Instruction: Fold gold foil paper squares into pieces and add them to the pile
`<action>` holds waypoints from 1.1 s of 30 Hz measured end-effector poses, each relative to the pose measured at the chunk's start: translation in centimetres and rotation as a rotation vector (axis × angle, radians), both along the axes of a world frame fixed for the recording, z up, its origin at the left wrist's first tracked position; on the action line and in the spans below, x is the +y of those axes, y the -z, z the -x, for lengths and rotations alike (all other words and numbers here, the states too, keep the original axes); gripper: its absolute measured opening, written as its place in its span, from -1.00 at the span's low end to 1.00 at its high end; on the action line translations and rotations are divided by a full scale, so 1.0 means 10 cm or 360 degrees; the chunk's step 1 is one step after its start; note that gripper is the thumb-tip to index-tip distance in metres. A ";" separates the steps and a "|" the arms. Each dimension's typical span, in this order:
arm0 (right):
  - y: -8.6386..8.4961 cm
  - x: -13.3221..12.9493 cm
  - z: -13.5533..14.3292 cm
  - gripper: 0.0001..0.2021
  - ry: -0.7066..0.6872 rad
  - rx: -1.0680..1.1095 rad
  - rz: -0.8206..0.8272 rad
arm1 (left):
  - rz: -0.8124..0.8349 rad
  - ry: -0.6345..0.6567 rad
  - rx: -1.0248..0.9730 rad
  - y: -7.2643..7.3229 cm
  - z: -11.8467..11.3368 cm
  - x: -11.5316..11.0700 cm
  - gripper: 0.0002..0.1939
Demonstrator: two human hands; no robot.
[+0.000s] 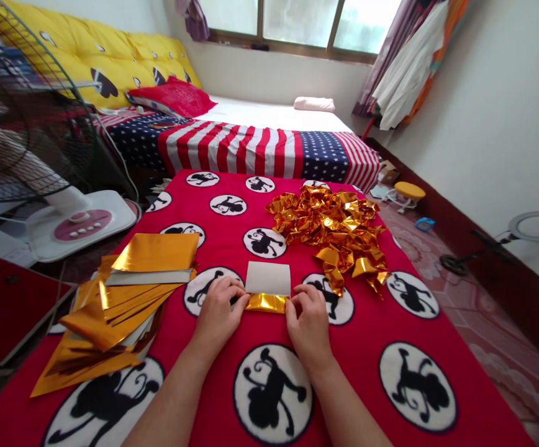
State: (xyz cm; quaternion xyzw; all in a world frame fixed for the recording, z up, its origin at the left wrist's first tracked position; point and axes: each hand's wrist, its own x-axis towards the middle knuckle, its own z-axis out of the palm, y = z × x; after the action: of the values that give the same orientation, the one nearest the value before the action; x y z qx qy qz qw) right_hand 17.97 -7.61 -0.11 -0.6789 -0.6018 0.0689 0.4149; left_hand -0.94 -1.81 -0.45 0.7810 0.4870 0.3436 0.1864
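A sheet of gold foil paper (268,277) lies in front of me, its pale back facing up. Its near edge is turned over into a shiny gold strip. My left hand (223,304) pinches the left end of that strip, and my right hand (307,308) pinches the right end. To the left is a stack of flat gold foil sheets (158,251), some showing pale backs. Beyond my right hand sits a heap of folded gold foil pieces (330,217).
A red cloth with monkey prints (274,391) covers the table. A fan (78,217) stands at the left. Behind the table is a bed (251,149) with a striped cover. A yellow stool (409,190) and a ring-light stand (507,237) are on the floor at the right.
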 end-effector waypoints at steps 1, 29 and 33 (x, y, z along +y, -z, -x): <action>0.00 0.00 0.00 -0.82 0.0004 -0.0006 0.0003 | -0.0005 0.0001 0.0001 0.00 0.00 0.00 -0.86; 0.03 0.05 -0.01 -0.79 0.0020 -0.0083 0.0046 | -0.0025 -0.0069 -0.0004 0.02 -0.02 0.01 -0.85; 0.01 0.05 0.00 -0.80 0.0024 -0.0087 0.0062 | -0.0025 -0.0076 -0.0010 0.02 -0.02 0.01 -0.84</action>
State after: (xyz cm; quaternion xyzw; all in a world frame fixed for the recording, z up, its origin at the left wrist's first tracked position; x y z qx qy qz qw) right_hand 17.96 -7.14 -0.17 -0.6930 -0.6063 0.0589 0.3856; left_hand -0.69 -1.70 -0.67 0.7695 0.5023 0.3541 0.1735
